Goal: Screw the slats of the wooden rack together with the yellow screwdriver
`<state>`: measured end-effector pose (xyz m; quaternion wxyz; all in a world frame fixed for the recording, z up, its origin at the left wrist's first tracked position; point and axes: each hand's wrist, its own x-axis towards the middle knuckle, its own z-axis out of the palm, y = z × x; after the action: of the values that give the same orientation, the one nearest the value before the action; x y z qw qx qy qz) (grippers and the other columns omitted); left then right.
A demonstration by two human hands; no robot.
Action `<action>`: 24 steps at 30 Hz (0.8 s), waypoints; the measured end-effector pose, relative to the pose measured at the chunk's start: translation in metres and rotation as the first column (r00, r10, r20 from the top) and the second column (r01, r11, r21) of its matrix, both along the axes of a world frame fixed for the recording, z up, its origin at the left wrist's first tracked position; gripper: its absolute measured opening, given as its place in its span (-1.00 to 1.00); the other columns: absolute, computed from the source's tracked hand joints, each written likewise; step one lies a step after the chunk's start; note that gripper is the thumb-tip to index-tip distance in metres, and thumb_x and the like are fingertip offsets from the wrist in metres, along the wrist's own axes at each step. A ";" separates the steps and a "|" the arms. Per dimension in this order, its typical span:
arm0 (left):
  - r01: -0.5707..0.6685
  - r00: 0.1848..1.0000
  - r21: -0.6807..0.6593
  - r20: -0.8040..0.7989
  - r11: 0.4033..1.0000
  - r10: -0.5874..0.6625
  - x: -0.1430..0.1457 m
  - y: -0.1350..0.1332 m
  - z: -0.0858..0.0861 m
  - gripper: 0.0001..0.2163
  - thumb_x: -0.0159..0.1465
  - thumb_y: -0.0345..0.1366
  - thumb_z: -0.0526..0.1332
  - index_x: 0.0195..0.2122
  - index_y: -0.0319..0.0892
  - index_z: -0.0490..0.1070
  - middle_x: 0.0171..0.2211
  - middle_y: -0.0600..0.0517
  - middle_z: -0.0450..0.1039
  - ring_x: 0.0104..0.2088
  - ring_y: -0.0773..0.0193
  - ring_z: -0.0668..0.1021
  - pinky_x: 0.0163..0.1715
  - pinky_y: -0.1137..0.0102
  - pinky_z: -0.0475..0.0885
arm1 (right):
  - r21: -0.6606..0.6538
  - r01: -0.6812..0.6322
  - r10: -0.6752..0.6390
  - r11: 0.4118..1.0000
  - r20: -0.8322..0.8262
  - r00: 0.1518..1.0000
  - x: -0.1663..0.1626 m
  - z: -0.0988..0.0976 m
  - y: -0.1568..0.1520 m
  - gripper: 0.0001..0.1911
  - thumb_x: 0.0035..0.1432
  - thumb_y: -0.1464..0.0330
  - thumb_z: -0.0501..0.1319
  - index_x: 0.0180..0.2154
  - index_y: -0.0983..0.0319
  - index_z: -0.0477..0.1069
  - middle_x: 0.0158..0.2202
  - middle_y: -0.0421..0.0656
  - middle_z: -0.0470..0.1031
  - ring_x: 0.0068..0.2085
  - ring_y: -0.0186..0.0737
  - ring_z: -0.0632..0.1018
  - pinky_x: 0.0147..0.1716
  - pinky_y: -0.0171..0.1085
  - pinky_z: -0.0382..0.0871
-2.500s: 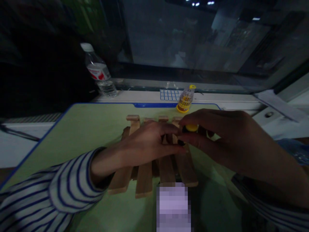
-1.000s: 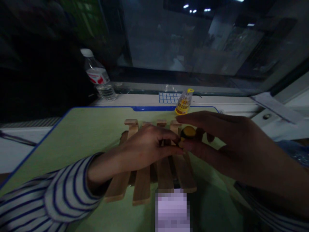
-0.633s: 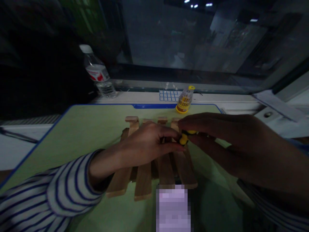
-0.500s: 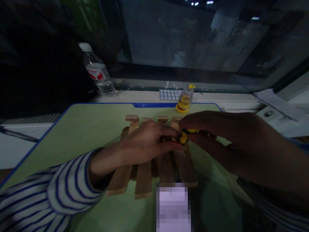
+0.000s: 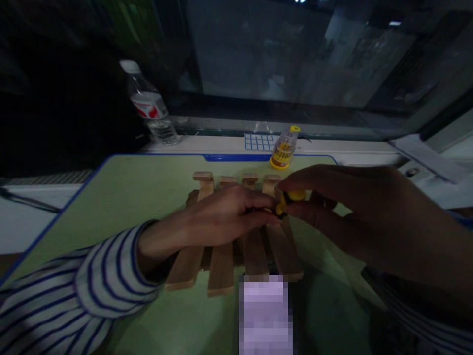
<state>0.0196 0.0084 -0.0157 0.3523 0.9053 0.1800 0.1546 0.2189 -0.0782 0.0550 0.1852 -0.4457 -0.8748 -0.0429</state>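
Note:
A wooden slatted rack (image 5: pixel 221 266) lies on the green table (image 5: pixel 129 197), made of several parallel slats. My left hand (image 5: pixel 221 214) rests on top of the slats, with its fingers curled and pinched near the right-most slat. My right hand (image 5: pixel 354 209) is closed around a small yellow-and-black screwdriver handle (image 5: pixel 290 199), held upright over the right slat and touching my left fingertips. The tip of the tool is hidden between the hands.
A small yellow-capped container of bits (image 5: pixel 284 150) stands at the table's far edge, next to a blue grid card (image 5: pixel 258 142). A water bottle (image 5: pixel 148 106) stands on the sill at the back left. A window runs behind the sill.
My right hand has kept twisting the yellow-handled tool between its fingers at the same spot. My left hand has stayed pressed on the slats. The view has shifted slightly.

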 end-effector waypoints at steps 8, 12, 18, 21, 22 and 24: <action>-0.033 0.997 -0.001 -0.070 0.999 0.033 0.001 -0.003 0.002 -0.79 0.39 -0.23 0.07 -0.21 -0.13 0.49 -0.38 0.13 0.51 -0.40 0.41 0.51 -0.42 0.49 0.29 | 0.014 0.009 -0.009 1.000 0.023 1.000 -0.001 -0.001 0.000 -0.81 0.30 0.31 0.07 -0.11 0.15 0.40 -0.25 -0.28 0.59 -0.31 -0.30 0.58 -0.41 -0.34 0.27; -0.031 0.997 0.005 -0.066 1.000 0.031 0.000 -0.005 0.007 -0.82 0.37 -0.26 0.10 -0.16 -0.13 0.49 -0.32 0.12 0.53 -0.35 0.39 0.53 -0.37 0.49 0.32 | 0.034 -0.001 0.000 0.999 0.010 1.000 0.001 -0.001 0.002 -0.80 0.29 0.32 0.07 -0.09 0.15 0.39 -0.22 -0.25 0.60 -0.31 -0.27 0.59 -0.37 -0.32 0.30; -0.082 0.997 0.034 0.019 0.996 0.081 0.000 -0.006 0.006 -0.85 0.32 -0.22 0.18 -0.20 -0.13 0.49 -0.31 0.13 0.55 -0.33 0.37 0.55 -0.34 0.49 0.35 | -0.008 -0.016 0.016 1.000 -0.033 0.999 0.001 0.000 0.005 -0.83 0.29 0.35 0.08 -0.14 0.16 0.41 -0.26 -0.28 0.59 -0.30 -0.33 0.58 -0.37 -0.36 0.32; -0.080 0.997 0.033 0.007 0.996 0.080 0.001 -0.006 0.006 -0.87 0.33 -0.26 0.17 -0.21 -0.11 0.51 -0.31 0.14 0.56 -0.31 0.37 0.56 -0.30 0.49 0.35 | -0.057 -0.055 0.052 0.997 -0.060 0.997 0.002 0.000 0.003 -0.80 0.29 0.35 0.10 -0.08 0.15 0.39 -0.19 -0.31 0.58 -0.20 -0.39 0.57 -0.27 -0.43 0.35; -0.080 0.997 0.032 0.004 0.996 0.080 0.001 -0.006 0.006 -0.87 0.32 -0.27 0.18 -0.20 -0.11 0.51 -0.31 0.14 0.56 -0.30 0.37 0.56 -0.29 0.48 0.35 | -0.072 -0.064 0.059 0.995 -0.068 0.996 0.002 0.000 0.003 -0.78 0.29 0.36 0.10 -0.04 0.16 0.38 -0.15 -0.31 0.57 -0.18 -0.42 0.56 -0.23 -0.46 0.35; -0.078 0.997 0.032 0.021 0.996 0.078 0.001 -0.005 0.005 -0.88 0.31 -0.29 0.20 -0.21 -0.10 0.51 -0.29 0.15 0.56 -0.28 0.38 0.56 -0.27 0.49 0.35 | -0.081 -0.088 0.081 0.993 -0.084 0.993 0.003 0.000 0.002 -0.72 0.27 0.39 0.11 0.02 0.18 0.35 -0.07 -0.31 0.56 -0.12 -0.47 0.55 -0.14 -0.53 0.33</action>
<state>0.0206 0.0033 -0.0110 0.3327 0.9017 0.2093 0.1800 0.2218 -0.0758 0.0551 0.2032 -0.4171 -0.8856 0.0201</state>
